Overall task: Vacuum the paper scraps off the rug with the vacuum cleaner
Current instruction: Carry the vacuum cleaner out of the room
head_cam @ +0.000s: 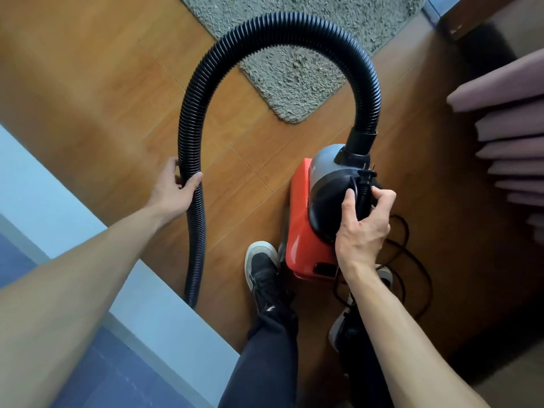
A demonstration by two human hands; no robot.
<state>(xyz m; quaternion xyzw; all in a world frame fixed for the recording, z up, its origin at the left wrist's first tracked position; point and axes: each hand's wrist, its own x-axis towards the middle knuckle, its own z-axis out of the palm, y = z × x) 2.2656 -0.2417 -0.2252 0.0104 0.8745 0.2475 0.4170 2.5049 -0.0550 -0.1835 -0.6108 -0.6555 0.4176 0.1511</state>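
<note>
"While the left hand (173, 189) curled round the black hose (282, 28), what was the right hand (363, 228) doing?"

"It pinched the plug (365, 184) between thumb and fingers, right at the top of the vacuum cleaner (300, 231). The cord (412, 260) lay in loose loops on the floor (103, 83) beside the red body."

"So no cleaning yet?"

"I'd say not. It looked like the set-up step: getting the plug free so the machine could be powered. The next move probably called for drawing out enough cord to reach a socket, none of which was in view, then bringing the end of the hose to the rug (294, 78)."

"Where was the rug?"

"Just ahead of the vacuum cleaner, its rounded corner framed by the arch of the hose. I couldn't make out any paper scraps on the part that showed."

"Anything holding anything?"

"Only the machine's own dust compartment, closed, so its contents couldn't be told."
</note>
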